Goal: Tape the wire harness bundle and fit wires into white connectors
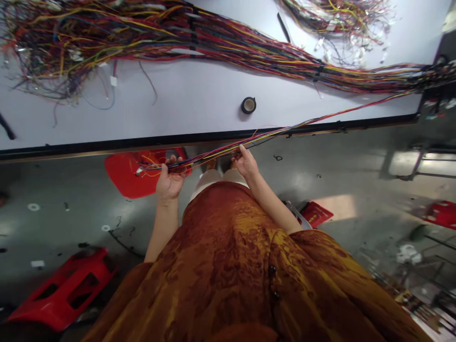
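A thin bundle of coloured wires (263,136) runs from the harness at the table's right end down past the front edge to my hands. My left hand (171,178) is closed around the bundle near its loose left end, where orange and red wire tips fan out. Farther right along the same wires, my right hand (244,160) pinches them between thumb and fingers. Both hands are just off the table's front edge, near my waist. A roll of black tape (248,105) lies on the table above my right hand.
The thick wire harness (249,47), tied with black bands, stretches across the white table (199,102). Another wire bunch (335,19) lies at the back right. Red stools (67,289) stand on the floor, one partly under the wires.
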The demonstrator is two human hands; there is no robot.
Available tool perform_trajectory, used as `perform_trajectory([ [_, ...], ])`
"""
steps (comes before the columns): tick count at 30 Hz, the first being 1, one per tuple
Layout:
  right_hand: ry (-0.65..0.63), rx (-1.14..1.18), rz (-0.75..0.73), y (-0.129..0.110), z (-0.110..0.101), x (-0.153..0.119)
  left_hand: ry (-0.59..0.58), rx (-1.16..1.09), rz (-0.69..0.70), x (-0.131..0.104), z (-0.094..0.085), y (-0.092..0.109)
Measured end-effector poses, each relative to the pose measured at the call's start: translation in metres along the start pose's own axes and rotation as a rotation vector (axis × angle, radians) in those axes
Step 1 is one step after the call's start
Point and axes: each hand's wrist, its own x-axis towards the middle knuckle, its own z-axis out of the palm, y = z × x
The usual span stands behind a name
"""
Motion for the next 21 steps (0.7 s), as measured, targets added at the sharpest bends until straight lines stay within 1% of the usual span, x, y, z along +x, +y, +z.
perform_trajectory([
  [4,0.011,-0.05,-0.032,0.006,0.011,-0.006,-0.007,-0.016,0.023,0.0,0.0,0.006],
  [7,0.017,-0.123,-0.001,0.015,0.019,-0.018,0.019,-0.03,0.047,0.004,-0.007,0.009],
  [9,-0.006,-0.153,0.041,0.018,0.023,-0.027,0.027,-0.035,0.04,0.007,-0.011,0.011],
  [13,-0.041,-0.096,0.069,0.011,0.026,-0.032,0.067,-0.055,0.017,0.01,-0.014,0.018],
  [16,0.013,-0.067,0.053,0.011,0.03,-0.029,0.059,-0.113,-0.004,0.009,-0.016,0.029],
  [18,0.027,-0.081,0.073,0.023,0.039,-0.03,0.043,-0.155,-0.035,0.009,-0.019,0.038],
  [19,0.0,-0.099,0.096,0.033,0.045,-0.033,0.038,-0.165,-0.048,0.009,-0.021,0.042],
  [21,-0.109,-0.139,0.162,0.056,0.059,-0.042,0.028,-0.145,-0.062,0.009,-0.023,0.048],
])
